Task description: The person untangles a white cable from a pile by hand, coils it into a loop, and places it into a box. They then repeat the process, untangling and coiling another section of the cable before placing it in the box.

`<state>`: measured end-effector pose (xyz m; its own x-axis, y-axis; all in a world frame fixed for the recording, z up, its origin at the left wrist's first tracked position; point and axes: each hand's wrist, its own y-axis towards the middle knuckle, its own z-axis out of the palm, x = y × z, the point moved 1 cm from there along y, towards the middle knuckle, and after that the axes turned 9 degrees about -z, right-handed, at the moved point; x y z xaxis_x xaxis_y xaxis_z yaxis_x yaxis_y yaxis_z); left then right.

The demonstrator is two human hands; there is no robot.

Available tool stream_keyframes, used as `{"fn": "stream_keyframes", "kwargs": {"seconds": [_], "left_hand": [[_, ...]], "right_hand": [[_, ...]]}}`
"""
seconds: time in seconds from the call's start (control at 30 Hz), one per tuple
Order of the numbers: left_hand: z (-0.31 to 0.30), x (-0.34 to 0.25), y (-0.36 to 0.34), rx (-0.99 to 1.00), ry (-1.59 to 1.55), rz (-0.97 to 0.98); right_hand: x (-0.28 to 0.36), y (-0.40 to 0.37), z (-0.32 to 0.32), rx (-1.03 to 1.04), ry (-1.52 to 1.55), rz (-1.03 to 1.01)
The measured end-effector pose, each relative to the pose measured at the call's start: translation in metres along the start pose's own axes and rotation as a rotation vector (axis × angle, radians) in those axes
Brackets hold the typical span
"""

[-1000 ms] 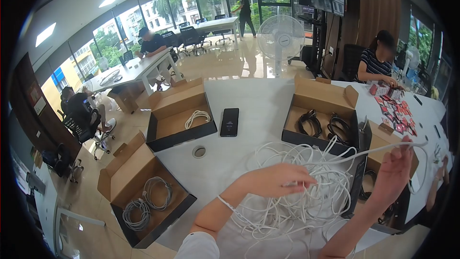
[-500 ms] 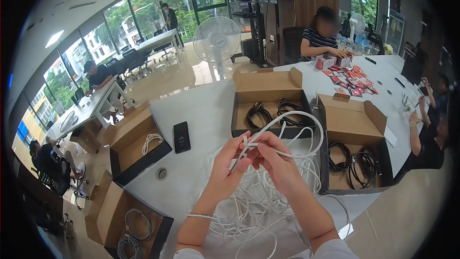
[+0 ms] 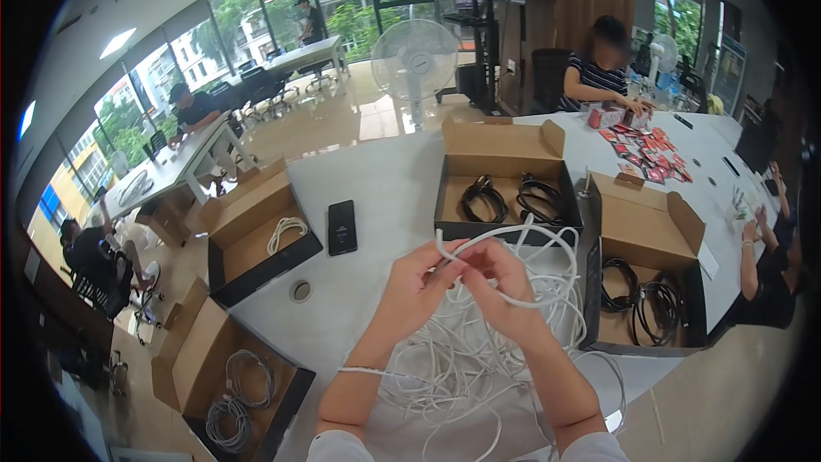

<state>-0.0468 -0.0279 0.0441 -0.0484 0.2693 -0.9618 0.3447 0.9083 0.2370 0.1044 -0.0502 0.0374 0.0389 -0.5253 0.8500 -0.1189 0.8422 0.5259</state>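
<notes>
My left hand (image 3: 417, 287) and my right hand (image 3: 500, 282) meet above the table, both closed on a white cable (image 3: 547, 233). The cable forms a loop to the right, and a short end sticks up between the hands. Beneath my forearms lies a tangled heap of white cable (image 3: 436, 376). Just beyond my hands an open box (image 3: 509, 144) holds two coiled black cables (image 3: 540, 197). Another open box (image 3: 646, 227) at the right also has black coils (image 3: 657, 312) in it.
Left of the heap are a phone (image 3: 342, 228), a box with a white coil (image 3: 256, 235) and a box with grey coils (image 3: 192, 359). A person (image 3: 599, 77) sits behind red packets (image 3: 647, 154). Other people are at the right edge and far left. A fan (image 3: 415, 60) stands beyond.
The view has shifted, so the boxes and table appear further right. My hands stay together on the cable, and its loop now hangs lower and smaller to the right.
</notes>
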Motion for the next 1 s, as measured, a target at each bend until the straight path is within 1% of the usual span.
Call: {"fn": "stream_keyframes", "kwargs": {"seconds": [0.03,0.13,0.17,0.27,0.37,0.4,0.47,0.5,0.6,0.67,0.73,0.77,0.8,0.87,0.9,0.97,1.0], "left_hand": [[0.0,-0.001,-0.001,0.002,0.021,-0.041],[0.002,0.0,-0.002,-0.015,0.099,-0.047],[0.004,-0.004,-0.002,-0.051,0.184,-0.039],[0.009,-0.004,-0.003,-0.206,0.358,0.178],[0.017,-0.001,-0.001,-0.387,0.45,0.444],[0.018,-0.001,-0.001,-0.368,0.431,0.469],[0.02,-0.003,-0.003,-0.339,0.4,0.516],[0.02,-0.001,-0.004,-0.302,0.347,0.524],[0.021,-0.008,-0.009,-0.232,0.459,0.629],[0.027,-0.01,-0.01,-0.087,0.661,0.674],[0.037,-0.007,-0.012,0.046,0.85,0.719],[0.04,-0.004,-0.014,0.09,0.892,0.692],[0.043,-0.003,-0.016,0.133,0.908,0.674],[0.047,-0.003,-0.02,0.221,0.944,0.638],[0.049,0.004,-0.021,0.277,0.909,0.609],[0.051,0.022,-0.021,0.462,0.905,0.569],[0.051,0.027,-0.021,0.559,0.897,0.549]], "right_hand": [[-0.005,0.001,-0.002,-0.004,-0.031,-0.011],[-0.01,0.002,-0.002,-0.073,0.047,-0.014],[-0.01,0.003,-0.002,-0.075,0.04,-0.03],[-0.001,0.004,0.0,-0.11,0.113,0.012],[0.001,0.005,-0.006,-0.044,0.266,0.047],[0.002,0.005,-0.009,-0.025,0.315,0.059],[0.007,0.005,-0.014,-0.061,0.371,0.052],[0.008,0.004,-0.016,-0.085,0.383,0.037],[0.012,0.005,-0.025,-0.17,0.442,-0.042],[0.016,0.006,-0.036,-0.339,0.449,-0.068],[0.02,0.006,-0.054,-0.343,0.488,-0.125],[0.018,0.003,-0.066,-0.413,0.455,-0.111],[0.018,0.0,-0.078,-0.441,0.467,-0.107],[0.018,-0.006,-0.1,-0.57,0.418,-0.183],[0.022,-0.008,-0.11,-0.639,0.357,-0.211],[0.033,-0.012,-0.124,-0.777,0.237,-0.258],[0.036,-0.014,-0.13,-0.804,0.24,-0.301]]}}
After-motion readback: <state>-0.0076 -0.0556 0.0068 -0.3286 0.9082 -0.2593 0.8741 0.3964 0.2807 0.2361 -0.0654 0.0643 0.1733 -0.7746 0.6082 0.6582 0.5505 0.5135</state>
